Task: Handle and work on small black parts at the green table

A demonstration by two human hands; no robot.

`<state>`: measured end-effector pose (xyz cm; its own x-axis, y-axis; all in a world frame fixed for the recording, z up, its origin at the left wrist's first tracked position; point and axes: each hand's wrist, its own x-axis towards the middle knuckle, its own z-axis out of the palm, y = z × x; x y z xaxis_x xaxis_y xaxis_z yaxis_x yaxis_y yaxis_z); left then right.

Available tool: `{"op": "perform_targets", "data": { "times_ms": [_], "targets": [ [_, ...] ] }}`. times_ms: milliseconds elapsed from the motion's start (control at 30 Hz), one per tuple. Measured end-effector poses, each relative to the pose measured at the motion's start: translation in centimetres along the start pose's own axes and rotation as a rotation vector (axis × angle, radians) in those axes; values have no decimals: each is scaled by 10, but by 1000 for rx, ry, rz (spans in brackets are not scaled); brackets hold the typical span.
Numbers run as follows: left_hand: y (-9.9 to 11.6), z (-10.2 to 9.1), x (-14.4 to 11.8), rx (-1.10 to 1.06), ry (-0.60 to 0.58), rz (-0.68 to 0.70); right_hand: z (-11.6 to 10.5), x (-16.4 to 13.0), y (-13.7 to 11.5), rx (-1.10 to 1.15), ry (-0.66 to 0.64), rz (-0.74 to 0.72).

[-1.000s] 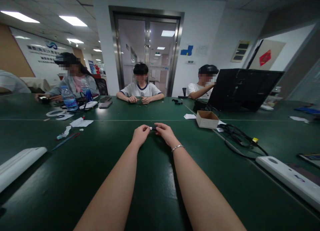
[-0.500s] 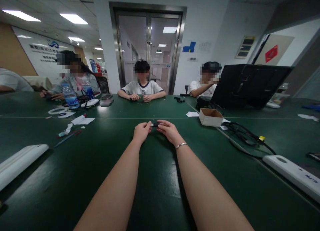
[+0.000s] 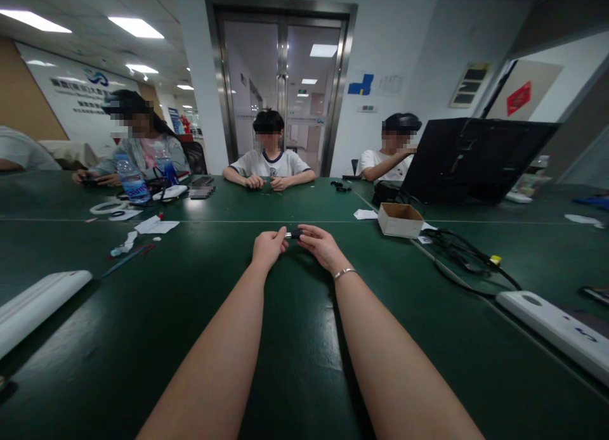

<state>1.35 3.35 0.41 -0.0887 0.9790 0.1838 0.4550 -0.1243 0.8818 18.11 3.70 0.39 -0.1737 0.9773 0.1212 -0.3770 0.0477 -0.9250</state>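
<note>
Both of my arms reach forward over the dark green table (image 3: 299,338). Between my hands, just above the tabletop, is a small black object with a silver metal end (image 3: 295,234); it is too small to tell its kind. The thumb and fingers of my left hand (image 3: 269,247) pinch it at the silver end. My right hand (image 3: 321,245), with a silver bracelet at the wrist, closes its fingertips on the black end. The fingers hide part of the object.
White power strips lie at the left (image 3: 42,300) and right (image 3: 552,323). Black cables (image 3: 457,256), an open small box (image 3: 400,220) and a large black monitor (image 3: 476,161) stand right. Paper scraps (image 3: 156,225) and a water bottle (image 3: 133,180) are left. Several people sit opposite.
The view has tilted and shifted slightly, so the scene sits a little higher. Both hands keep nearly the same grip on the small object.
</note>
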Motion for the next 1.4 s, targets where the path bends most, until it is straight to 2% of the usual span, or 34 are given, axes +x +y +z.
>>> {"op": "perform_targets", "data": {
  "times_ms": [433, 800, 1100, 1400],
  "targets": [
    [9, -2, -3, 43, 1, -70, -5, 3, 4, -28, -35, -46],
    [7, -1, -3, 0, 28, -4, 2, -1, -2, -7, -6, 36],
    [0, 4, -1, -118, 34, 74, 4, 1, -1, -4, 38, 43],
    [-1, 9, 4, -435, 14, 222, 3, 3, 1, 5, 70, 21]
  ]
}}
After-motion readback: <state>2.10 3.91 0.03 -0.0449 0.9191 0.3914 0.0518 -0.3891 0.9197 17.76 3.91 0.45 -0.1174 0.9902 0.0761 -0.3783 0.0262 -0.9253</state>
